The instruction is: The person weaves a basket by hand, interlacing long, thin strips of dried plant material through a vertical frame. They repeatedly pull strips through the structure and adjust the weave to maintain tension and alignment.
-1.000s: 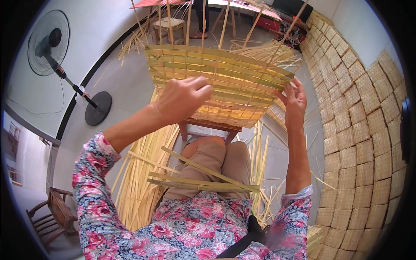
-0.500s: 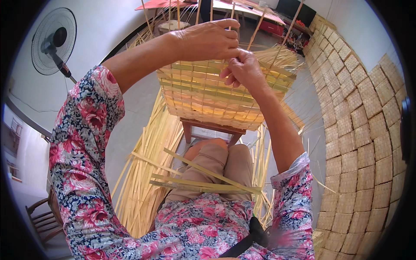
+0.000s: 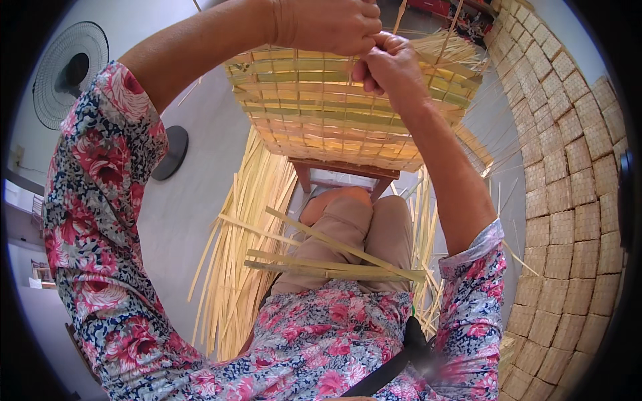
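Observation:
Both my hands meet over the near rim of a half-woven basket (image 3: 321,113) of flat yellow and greenish bamboo strips, with thin stakes rising above its top. My left hand (image 3: 328,25) reaches across from the left, its fingers bent and partly cut off by the upper edge of the picture. Against its fingertips is my right hand (image 3: 394,67), thumb and forefinger pinched, the other fingers curled. What lies between the fingertips is too small to make out. Several loose bamboo strips (image 3: 334,271) rest across my lap.
A wooden stool (image 3: 348,167) stands under the basket. Long bamboo strips (image 3: 247,234) lie heaped on the floor to its left, and more strips (image 3: 422,234) to its right. A floor fan (image 3: 70,73) stands at left. Stacked woven pieces (image 3: 562,200) line the right wall.
The view has tipped down, so hands and basket sit higher in the picture. My left hand's fingers are more curled. The two hands remain together at the basket's rim.

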Available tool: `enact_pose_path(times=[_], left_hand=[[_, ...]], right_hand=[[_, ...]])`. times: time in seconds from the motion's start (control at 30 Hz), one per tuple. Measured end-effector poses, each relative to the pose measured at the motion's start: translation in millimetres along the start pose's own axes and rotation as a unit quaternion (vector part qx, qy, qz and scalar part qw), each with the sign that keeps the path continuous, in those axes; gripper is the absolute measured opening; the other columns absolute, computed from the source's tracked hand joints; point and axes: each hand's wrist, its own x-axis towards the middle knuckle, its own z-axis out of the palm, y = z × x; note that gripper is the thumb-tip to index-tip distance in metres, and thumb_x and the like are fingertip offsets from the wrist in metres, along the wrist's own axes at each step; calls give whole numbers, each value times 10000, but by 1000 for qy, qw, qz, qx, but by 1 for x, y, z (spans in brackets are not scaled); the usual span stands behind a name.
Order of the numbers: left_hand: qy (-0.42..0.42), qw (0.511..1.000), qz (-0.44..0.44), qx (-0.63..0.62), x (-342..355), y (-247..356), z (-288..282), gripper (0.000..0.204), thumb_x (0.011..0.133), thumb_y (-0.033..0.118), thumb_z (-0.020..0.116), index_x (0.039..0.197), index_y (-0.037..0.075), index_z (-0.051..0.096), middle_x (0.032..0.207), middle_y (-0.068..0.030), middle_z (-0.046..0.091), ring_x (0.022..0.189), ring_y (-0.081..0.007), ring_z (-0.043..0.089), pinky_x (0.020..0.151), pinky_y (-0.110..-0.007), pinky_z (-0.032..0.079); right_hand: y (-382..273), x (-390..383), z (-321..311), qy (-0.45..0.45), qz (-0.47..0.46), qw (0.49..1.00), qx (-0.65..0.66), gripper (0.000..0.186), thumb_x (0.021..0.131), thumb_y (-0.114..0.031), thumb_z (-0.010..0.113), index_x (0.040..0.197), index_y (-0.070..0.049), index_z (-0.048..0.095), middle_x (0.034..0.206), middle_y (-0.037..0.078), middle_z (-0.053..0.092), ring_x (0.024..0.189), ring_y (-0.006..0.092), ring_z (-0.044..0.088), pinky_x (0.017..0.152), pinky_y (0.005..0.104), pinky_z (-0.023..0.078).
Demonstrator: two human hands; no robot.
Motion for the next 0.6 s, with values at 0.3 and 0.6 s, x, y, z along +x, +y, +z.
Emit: enact_pose_path(times=[0.3,0.6], left_hand=[[3,998,54,-27,1,-13,-10,76,836,194,613,796,131,626,772,-4,593,770,-181,602,782,-353,453],[6,996,77,-33,2,-16,-9,85,796,191,628,755,117,629,724,-21,592,729,-193,601,761,-363,455]], right_hand=[[-15,-9,-4,-36,21,999,0,89,955,-79,558,941,-72,646,598,43,616,402,59,481,345,214,299],[-2,-5,0,-3,-18,999,27,210,894,-30,552,1054,18,679,607,74,647,427,73,533,374,237,422]])
